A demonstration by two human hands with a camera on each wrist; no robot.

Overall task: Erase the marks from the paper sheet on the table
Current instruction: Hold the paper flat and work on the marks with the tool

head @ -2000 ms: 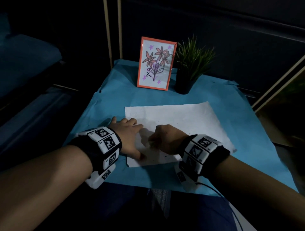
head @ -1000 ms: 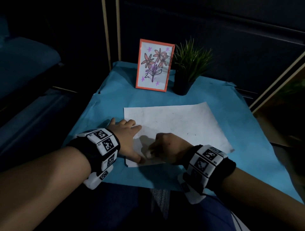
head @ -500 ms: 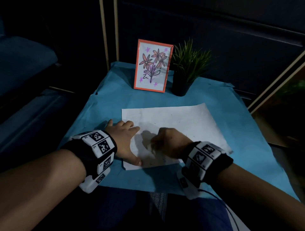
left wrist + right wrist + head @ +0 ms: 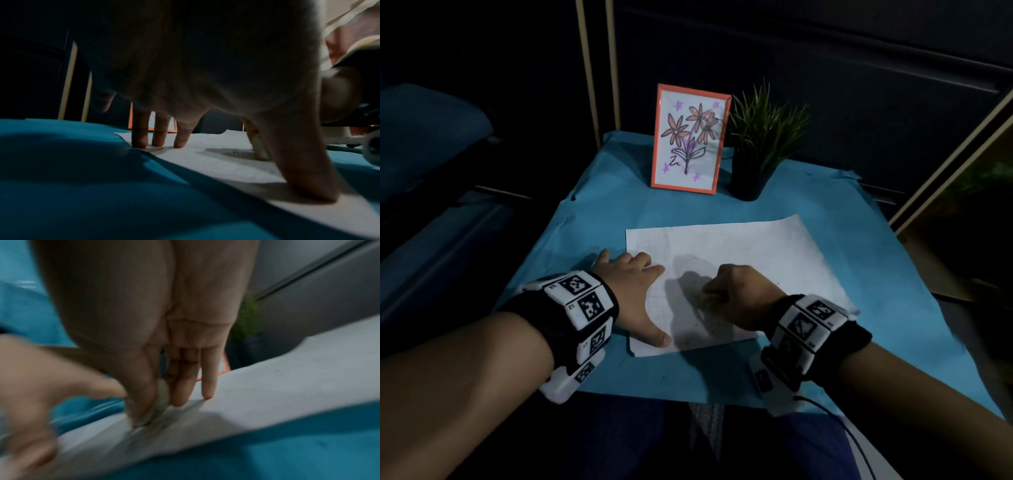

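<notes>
A white paper sheet [image 4: 750, 253] lies on the blue-covered table [image 4: 592, 219]. My left hand [image 4: 635, 294] presses its near left part flat, fingers and thumb spread straight; the left wrist view shows the fingertips [image 4: 179, 142] and thumb down on the paper sheet [image 4: 205, 160]. My right hand [image 4: 736, 294] is bunched over the sheet's near middle. In the right wrist view it pinches a small whitish eraser [image 4: 161, 402] between thumb and fingers, its tip on the paper sheet [image 4: 267, 389]. Dark crumbs [image 4: 709, 325] speckle the paper by the right hand.
At the table's far edge an orange-framed flower drawing [image 4: 690, 138] stands upright beside a small potted green plant [image 4: 760, 144]. Dark seats lie to the left, a wooden frame edge to the right.
The right hand with the eraser has kept shifting back and forth over the sheet's near part, now slightly farther from me. The left hand stays pressed on the paper.
</notes>
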